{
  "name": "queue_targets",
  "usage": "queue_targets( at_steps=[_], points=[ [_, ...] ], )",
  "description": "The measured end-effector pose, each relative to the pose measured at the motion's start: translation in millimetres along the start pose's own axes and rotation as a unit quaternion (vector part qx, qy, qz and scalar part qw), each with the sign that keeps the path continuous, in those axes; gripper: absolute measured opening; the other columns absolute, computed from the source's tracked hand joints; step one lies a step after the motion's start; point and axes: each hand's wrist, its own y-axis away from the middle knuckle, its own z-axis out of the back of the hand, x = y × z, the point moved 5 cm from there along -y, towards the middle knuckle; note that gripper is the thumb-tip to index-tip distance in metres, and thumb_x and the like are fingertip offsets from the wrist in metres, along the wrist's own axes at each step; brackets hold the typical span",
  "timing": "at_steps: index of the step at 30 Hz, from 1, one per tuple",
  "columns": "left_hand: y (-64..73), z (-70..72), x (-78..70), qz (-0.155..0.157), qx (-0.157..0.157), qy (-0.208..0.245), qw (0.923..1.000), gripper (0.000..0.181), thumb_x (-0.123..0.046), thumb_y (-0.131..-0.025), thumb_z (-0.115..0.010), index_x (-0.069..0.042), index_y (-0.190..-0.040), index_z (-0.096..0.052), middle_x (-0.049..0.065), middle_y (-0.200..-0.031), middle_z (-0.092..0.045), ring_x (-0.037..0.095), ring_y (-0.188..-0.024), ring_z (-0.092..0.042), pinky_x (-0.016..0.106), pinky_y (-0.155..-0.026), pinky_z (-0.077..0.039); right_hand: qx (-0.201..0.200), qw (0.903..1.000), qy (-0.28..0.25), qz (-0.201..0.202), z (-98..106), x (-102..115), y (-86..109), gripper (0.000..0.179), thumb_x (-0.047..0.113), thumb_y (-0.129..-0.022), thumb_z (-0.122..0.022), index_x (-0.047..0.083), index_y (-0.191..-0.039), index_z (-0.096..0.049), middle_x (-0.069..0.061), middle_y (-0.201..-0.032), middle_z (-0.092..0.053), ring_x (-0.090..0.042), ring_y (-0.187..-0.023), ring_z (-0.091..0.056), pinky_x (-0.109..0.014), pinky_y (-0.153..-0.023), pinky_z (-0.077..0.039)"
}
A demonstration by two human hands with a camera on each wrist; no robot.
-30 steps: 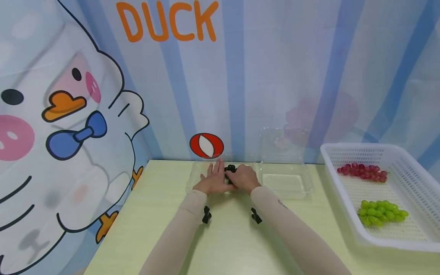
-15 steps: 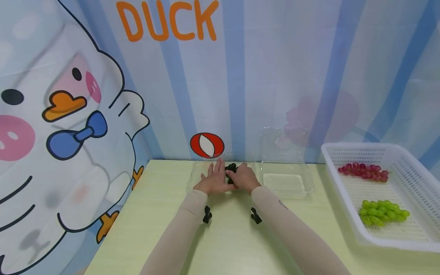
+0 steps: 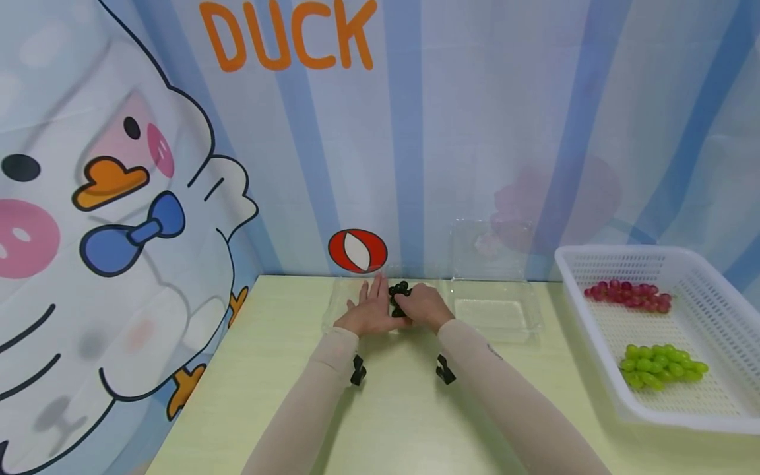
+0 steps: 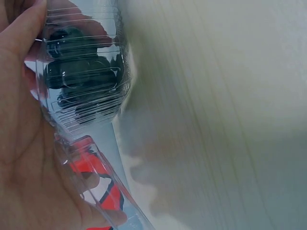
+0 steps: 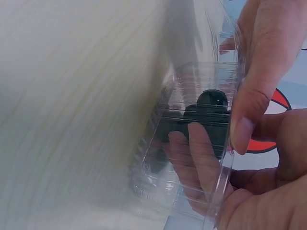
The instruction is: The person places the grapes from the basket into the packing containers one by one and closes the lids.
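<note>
Clear plastic is what both hands are on: a lidded clear plastic clamshell box [image 3: 380, 303] at the back of the pale green tabletop [image 3: 392, 409], just below the red-and-white oval sticker [image 3: 357, 251] on the striped wall. Inside it sits a bunch of dark, near-black grapes [image 3: 399, 295], seen through the ribbed lid in both wrist views.

Little has changed over the last second. The left hand [image 3: 369, 310] stays flat, fingers straight, laid on the lid's left part. The right hand [image 3: 423, 307] has drawn slightly in toward the left one, its forearm swinging a touch with it; its thumb [image 5: 249, 120] and fingers are curled over the box's edge, pinching the lid down. The box itself has not shifted. My reading is that the lid is being pressed shut over the dark grapes and the closing is nearly finished, though whether the catch has snapped cannot be told.

A second clear plastic box [image 3: 493, 310] stands open and bare just to the right. Further right, a white perforated plastic basket [image 3: 712, 284] holds a bunch of red grapes [image 3: 628, 295] and a bunch of green grapes [image 3: 660, 366].
</note>
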Motion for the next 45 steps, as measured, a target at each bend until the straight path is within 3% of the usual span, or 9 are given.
queue_targets(
  at_steps=[4, 11, 15, 30, 33, 35, 39, 45],
  points=[
    [0.2, 1.1, -0.4, -0.004, -0.002, 0.000, 1.0000, 0.120, -0.073, -0.084, -0.061, -0.007, -0.164, 0.000, 0.008, -0.172, 0.008, 0.041, -0.156, 0.001, 0.078, -0.112, -0.013, 0.000, 1.0000, -0.001, -0.003, 1.7, 0.0, 0.7, 0.043, 0.036, -0.100, -0.056, -0.004, -0.098, -0.069, -0.015, -0.094, -0.068, -0.022, -0.075, -0.058, -0.031, -0.066, -0.045],
    [1.1, 0.8, -1.1, -0.001, 0.004, -0.007, 1.0000, 0.118, -0.073, -0.086, -0.060, -0.010, -0.164, 0.001, 0.006, -0.172, 0.010, 0.040, -0.156, 0.003, 0.078, -0.113, -0.011, 0.015, 0.9998, -0.004, -0.009, -1.2, -2.9, -2.0, 0.041, 0.039, -0.099, -0.064, -0.001, -0.089, -0.067, -0.008, -0.078, -0.060, -0.020, -0.067, -0.054, -0.030, -0.061, -0.042],
    [0.3, -0.2, -1.5, 0.001, 0.006, -0.006, 1.0000, 0.118, -0.072, -0.086, -0.061, -0.010, -0.164, 0.002, 0.006, -0.172, 0.010, 0.040, -0.156, 0.004, 0.078, -0.113, -0.010, 0.018, 0.9998, -0.006, -0.006, -3.6, -5.8, -4.9, 0.040, 0.038, -0.097, -0.070, -0.002, -0.094, -0.067, -0.007, -0.076, -0.057, -0.018, -0.066, -0.053, -0.029, -0.061, -0.042],
    [-2.4, -2.0, 1.5, 0.001, 0.008, -0.001, 1.0000, 0.119, -0.073, -0.086, -0.061, -0.010, -0.164, 0.002, 0.007, -0.172, 0.010, 0.040, -0.156, 0.005, 0.078, -0.113, -0.009, -0.017, 0.9985, 0.040, 0.032, -1.1, -4.1, -5.5, 0.040, 0.033, -0.086, -0.084, -0.004, -0.097, -0.071, -0.014, -0.089, -0.070, -0.020, -0.073, -0.052, -0.032, -0.066, -0.045],
    [-3.1, -2.5, 2.0, -0.001, 0.007, 0.001, 1.0000, 0.118, -0.072, -0.086, -0.061, -0.009, -0.164, 0.002, 0.007, -0.172, 0.009, 0.041, -0.156, 0.004, 0.079, -0.112, -0.010, -0.016, 0.9981, 0.049, 0.035, -1.1, -4.0, -4.8, 0.045, 0.032, -0.086, -0.084, -0.005, -0.105, -0.069, -0.018, -0.100, -0.072, -0.024, -0.082, -0.061, -0.037, -0.075, -0.052],
    [-3.0, -2.8, 2.3, -0.001, 0.006, 0.002, 1.0000, 0.119, -0.072, -0.085, -0.061, -0.009, -0.164, 0.001, 0.007, -0.172, 0.009, 0.041, -0.156, 0.004, 0.079, -0.112, -0.010, -0.012, 0.9980, 0.049, 0.038, -1.1, -3.6, -4.1, 0.053, 0.031, -0.087, -0.082, -0.006, -0.121, -0.065, -0.021, -0.116, -0.070, -0.030, -0.101, -0.066, -0.041, -0.090, -0.054],
    [-3.7, -3.9, 3.7, 0.001, 0.005, 0.002, 1.0000, 0.120, -0.073, -0.085, -0.062, -0.009, -0.164, 0.001, 0.005, -0.172, 0.010, 0.041, -0.156, 0.004, 0.079, -0.112, -0.010, 0.001, 0.9982, 0.043, 0.043, -1.6, -3.4, -4.5, 0.070, 0.030, -0.090, -0.079, 0.000, -0.146, -0.051, -0.022, -0.143, -0.057, -0.036, -0.132, -0.055, -0.048, -0.110, -0.044],
    [-4.7, -4.3, 3.5, 0.000, 0.002, 0.000, 1.0000, 0.120, -0.073, -0.085, -0.062, -0.010, -0.164, 0.002, 0.007, -0.172, 0.009, 0.041, -0.156, 0.004, 0.079, -0.112, -0.010, 0.006, 0.9977, 0.049, 0.046, -2.8, -6.1, -7.7, 0.068, 0.032, -0.091, -0.078, 0.003, -0.147, -0.053, -0.018, -0.148, -0.054, -0.035, -0.137, -0.051, -0.047, -0.112, -0.042]
  ],
)
